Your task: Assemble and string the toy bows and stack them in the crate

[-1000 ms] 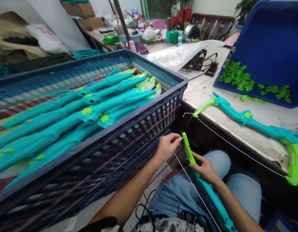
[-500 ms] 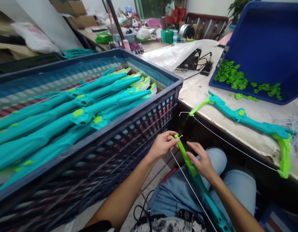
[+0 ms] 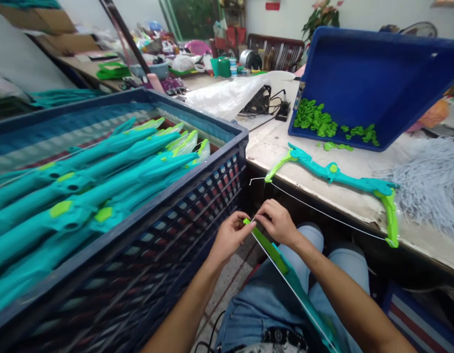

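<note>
Over the lap, off the worktop's (image 3: 359, 169) front edge, both hands pinch at the green tip of a toy bow (image 3: 265, 242): left hand (image 3: 228, 235) fingers clamped on the tip, right hand (image 3: 276, 223) fingertips nipping the white string (image 3: 285, 282) there. Bow looks like light, stiff, slick plastic; best gripped on the flat limb. String looks thin, limp, easy to lose. 1 strung bow (image 3: 333, 174) lies near the worktop's front edge, blue bin (image 3: 370, 73) behind, crate (image 3: 168, 215) to the left.

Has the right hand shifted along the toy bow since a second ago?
Yes. The right hand has slid up the toy bow to its green tip, meeting the left hand there.
</note>
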{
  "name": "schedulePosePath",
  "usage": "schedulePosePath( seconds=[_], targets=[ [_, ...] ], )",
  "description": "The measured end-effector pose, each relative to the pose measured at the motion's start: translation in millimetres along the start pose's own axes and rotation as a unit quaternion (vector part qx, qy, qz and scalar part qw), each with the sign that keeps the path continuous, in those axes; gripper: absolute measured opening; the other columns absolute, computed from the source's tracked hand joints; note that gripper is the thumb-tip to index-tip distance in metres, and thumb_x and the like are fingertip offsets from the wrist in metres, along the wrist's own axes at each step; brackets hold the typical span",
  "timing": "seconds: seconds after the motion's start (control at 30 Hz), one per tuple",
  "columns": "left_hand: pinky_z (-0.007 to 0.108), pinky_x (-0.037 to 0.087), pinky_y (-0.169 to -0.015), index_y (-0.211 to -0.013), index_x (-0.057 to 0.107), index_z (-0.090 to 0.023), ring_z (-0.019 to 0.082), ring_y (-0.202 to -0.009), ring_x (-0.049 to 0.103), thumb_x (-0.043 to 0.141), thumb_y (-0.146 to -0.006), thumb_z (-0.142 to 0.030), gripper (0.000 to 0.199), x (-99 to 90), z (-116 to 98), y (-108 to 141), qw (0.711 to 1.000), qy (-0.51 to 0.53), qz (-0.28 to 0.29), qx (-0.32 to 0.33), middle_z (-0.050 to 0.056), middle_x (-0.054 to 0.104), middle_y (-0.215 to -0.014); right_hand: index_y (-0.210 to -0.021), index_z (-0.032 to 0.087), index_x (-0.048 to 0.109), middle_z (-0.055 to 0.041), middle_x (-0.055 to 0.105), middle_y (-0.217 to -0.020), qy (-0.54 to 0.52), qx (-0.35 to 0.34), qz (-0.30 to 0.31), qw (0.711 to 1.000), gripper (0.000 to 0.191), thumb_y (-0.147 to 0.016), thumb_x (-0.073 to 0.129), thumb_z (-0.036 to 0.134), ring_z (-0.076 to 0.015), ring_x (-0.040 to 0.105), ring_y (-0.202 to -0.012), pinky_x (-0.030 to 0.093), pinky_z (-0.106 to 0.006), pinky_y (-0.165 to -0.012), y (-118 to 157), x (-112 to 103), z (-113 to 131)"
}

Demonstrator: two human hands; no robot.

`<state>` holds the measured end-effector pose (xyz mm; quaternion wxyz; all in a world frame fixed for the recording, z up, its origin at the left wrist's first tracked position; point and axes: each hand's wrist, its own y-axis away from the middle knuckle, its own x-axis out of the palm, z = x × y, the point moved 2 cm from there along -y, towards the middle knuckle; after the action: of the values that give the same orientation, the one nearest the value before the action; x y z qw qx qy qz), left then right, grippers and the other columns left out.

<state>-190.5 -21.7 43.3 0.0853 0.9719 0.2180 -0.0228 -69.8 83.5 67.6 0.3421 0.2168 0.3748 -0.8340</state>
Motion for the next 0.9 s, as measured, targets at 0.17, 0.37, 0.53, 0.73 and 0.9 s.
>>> schedulePosePath(
  seconds=[0.17, 0.37, 0.53, 0.73, 0.9],
  targets=[
    [0.028, 0.046, -0.078, -0.083, 0.062, -0.018, 0.017, -0.087, 0.059, 0.055, -0.081, -0.026, 0.011, 13.8, -5.2, 9.7, 0.988, -0.030, -0.027, 0.148, 0.005, 0.063, -0.089, -0.067, 0.020, 0.054, -0.0022, 0.057, -0.069, 0.063, 0.167, -0.252, 0.951, 0.018, -0.084, 0.053, 0.027, -0.0179, 0.053, -0.070, 0.043, -0.031, -0.067, -15.0, -62.2, -50.2],
    [0.030, 0.044, -0.078, -0.077, 0.071, -0.015, 0.019, -0.084, 0.058, 0.058, -0.078, -0.040, 0.029, 34.0, -28.9, -1.5, 0.994, 0.071, 0.071, 0.032, 0.007, 0.064, -0.084, -0.076, 0.020, 0.057, -0.0020, 0.060, -0.077, -0.009, 0.092, -0.244, 0.965, 0.015, -0.089, 0.053, 0.026, -0.0163, 0.057, -0.075, 0.047, -0.029, -0.072, -0.6, -45.5, 15.2],
    [0.028, 0.044, -0.071, -0.068, 0.064, -0.014, 0.016, -0.074, 0.057, 0.066, -0.066, -0.022, 0.009, 17.6, -45.7, -16.2, 0.998, 0.058, -0.002, 0.005, 0.005, 0.064, -0.076, -0.084, 0.021, 0.060, -0.0045, 0.063, -0.083, -0.042, -0.003, -0.198, 0.979, 0.008, -0.089, 0.053, 0.018, -0.0180, 0.060, -0.081, 0.050, -0.030, -0.073, 40.4, 19.2, 46.9],
    [0.027, 0.044, -0.063, -0.075, 0.061, -0.017, 0.014, -0.065, 0.058, 0.052, -0.075, -0.019, 0.009, 3.5, -52.7, 4.5, 0.993, -0.025, -0.089, 0.077, 0.003, 0.066, -0.070, -0.084, 0.019, 0.063, -0.0063, 0.064, -0.082, -0.075, 0.030, -0.209, 0.975, 0.011, -0.088, 0.057, 0.029, -0.0193, 0.062, -0.076, 0.051, -0.030, -0.071, 43.8, 39.1, 31.3],
    [0.021, 0.034, -0.042, -0.070, 0.059, -0.015, 0.010, -0.048, 0.051, 0.070, -0.056, -0.041, 0.032, 5.6, -30.1, 3.7, 0.977, 0.194, -0.022, -0.081, 0.001, 0.061, -0.060, -0.079, 0.020, 0.064, -0.0059, 0.063, -0.078, -0.092, 0.091, -0.202, 0.971, 0.023, -0.085, 0.060, 0.042, -0.0195, 0.061, -0.071, 0.050, -0.029, -0.066, 42.9, 30.0, 29.1]
  ],
)
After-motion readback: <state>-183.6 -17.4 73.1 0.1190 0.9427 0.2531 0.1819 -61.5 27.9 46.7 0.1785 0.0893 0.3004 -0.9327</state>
